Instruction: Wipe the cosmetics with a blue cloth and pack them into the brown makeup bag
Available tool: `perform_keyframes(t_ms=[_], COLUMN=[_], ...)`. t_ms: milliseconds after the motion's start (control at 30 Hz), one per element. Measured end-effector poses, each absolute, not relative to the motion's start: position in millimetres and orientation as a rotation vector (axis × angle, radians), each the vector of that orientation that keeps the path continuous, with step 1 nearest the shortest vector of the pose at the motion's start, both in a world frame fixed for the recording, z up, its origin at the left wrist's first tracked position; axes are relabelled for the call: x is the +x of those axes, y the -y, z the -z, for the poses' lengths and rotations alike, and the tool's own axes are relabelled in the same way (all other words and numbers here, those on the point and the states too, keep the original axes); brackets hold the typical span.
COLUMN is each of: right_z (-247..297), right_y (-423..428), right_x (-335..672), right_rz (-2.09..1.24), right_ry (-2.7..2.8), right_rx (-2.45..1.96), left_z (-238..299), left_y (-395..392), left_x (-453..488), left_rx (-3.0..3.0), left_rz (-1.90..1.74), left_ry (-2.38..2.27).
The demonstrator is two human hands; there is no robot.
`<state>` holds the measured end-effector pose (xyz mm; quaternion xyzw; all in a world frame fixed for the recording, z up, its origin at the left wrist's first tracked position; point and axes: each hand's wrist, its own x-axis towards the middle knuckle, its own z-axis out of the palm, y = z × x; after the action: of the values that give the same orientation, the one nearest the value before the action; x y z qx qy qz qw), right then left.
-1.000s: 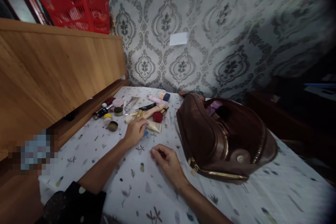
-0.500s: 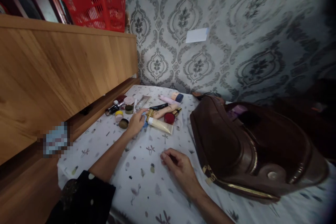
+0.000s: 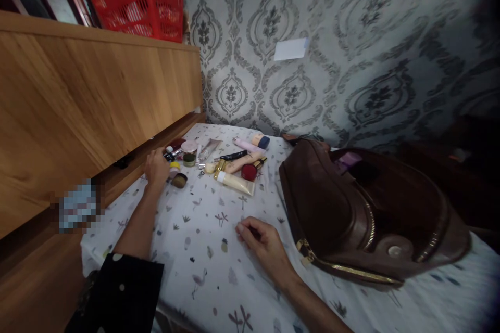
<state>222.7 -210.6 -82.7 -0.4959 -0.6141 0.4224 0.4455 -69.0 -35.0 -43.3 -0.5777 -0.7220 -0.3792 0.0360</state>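
Note:
At the left edge of the bed-like surface, my left hand (image 3: pixel 156 167) is closed with its fingers curled down beside a dark bottle (image 3: pixel 169 156). What lies in those fingers is hidden. Next to it are a yellow-lidded jar (image 3: pixel 174 167) and a dark-lidded round jar (image 3: pixel 179 180). My right hand (image 3: pixel 263 244) rests on the sheet, loosely curled, nothing seen in it. Farther off lie a cream tube (image 3: pixel 236 183), a red round case (image 3: pixel 249 171), a black tube (image 3: pixel 232 155) and a pink tube (image 3: pixel 247 145).
A brown leather bag (image 3: pixel 324 203) stands unzipped on the right, a purple item (image 3: pixel 347 162) inside its opening. Along the left runs a wooden cabinet (image 3: pixel 97 93) with a red basket (image 3: pixel 136 2) on top. The patterned wall (image 3: pixel 234 62) closes off the back.
My left hand has moved left, from the middle of the cosmetics to their left end. The blue item that was by it no longer shows. My right hand has stayed put.

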Motion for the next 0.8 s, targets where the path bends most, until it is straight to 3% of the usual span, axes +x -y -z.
perform_keyframes(t_ms=[333, 800], right_z=[81, 85], right_y=[211, 209], right_x=[223, 224], right_rz=[-1.024, -1.003], right_ry=[1.541, 1.575], right_rx=[-1.26, -1.273], left_z=[59, 61], left_y=[27, 35], left_x=[-79, -36], left_rx=[-1.728, -1.855], left_rz=[0.94, 1.099], left_ry=[2.45, 2.408])
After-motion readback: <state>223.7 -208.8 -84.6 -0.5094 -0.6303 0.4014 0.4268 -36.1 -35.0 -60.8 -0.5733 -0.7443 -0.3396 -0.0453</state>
